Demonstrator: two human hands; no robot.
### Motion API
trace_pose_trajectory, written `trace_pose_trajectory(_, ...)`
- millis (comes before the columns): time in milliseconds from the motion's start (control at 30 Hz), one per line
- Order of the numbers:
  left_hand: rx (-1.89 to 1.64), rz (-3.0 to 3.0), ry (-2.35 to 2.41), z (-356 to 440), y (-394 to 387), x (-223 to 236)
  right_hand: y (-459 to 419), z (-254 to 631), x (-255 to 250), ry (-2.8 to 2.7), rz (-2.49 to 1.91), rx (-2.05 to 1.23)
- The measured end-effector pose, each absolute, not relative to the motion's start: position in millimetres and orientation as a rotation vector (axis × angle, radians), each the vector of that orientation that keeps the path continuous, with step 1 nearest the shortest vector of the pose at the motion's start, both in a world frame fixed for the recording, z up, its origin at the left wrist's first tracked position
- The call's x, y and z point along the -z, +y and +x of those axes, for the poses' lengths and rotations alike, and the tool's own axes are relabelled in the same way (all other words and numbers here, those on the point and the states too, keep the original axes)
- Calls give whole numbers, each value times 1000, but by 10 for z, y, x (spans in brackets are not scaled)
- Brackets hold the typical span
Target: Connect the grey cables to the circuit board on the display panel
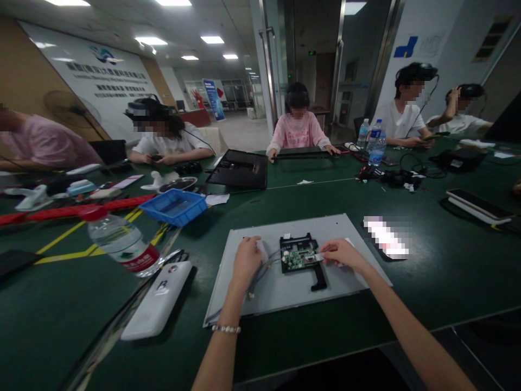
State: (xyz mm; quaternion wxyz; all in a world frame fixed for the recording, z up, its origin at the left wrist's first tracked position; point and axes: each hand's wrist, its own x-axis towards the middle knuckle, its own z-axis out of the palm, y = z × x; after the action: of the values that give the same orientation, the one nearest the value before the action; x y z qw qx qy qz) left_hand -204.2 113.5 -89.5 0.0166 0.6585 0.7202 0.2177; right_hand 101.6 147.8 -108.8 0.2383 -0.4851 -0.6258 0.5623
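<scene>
A green circuit board (300,259) in a black plastic frame (319,279) lies on a flat light-grey panel (277,298) in front of me. My right hand (344,253) is at the board's right edge, thumb and fingers pinched on a small whitish strip (319,257) that reaches over the board. My left hand (247,260) is over the panel's left part, fingers curled together; what they hold, if anything, is hidden. Grey cables (262,271) run from the board's left side past that hand to the panel's lower left.
Left of the panel are a red-capped water bottle (122,241), a white power bank-like device (158,301) and a blue tray (175,206). A phone with a bright screen (385,237) lies on the right. Across the table, a person holds a dark panel (303,155); others sit nearby.
</scene>
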Motion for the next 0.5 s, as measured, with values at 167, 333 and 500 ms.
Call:
trace_pose_trajectory(167,-662,2072,2282,-2033,1146,870,1472,984,1126,-1748,-1329,-1461)
trace_pose_trajectory(333,-591,2092,2464,-2082,1133,841,1474,953,1161,-1774,-1258,-1384)
trace_pose_trajectory(500,-558,2112,2604,-2029,1112,813,1463,935,1154,-1773,-1238,-1382)
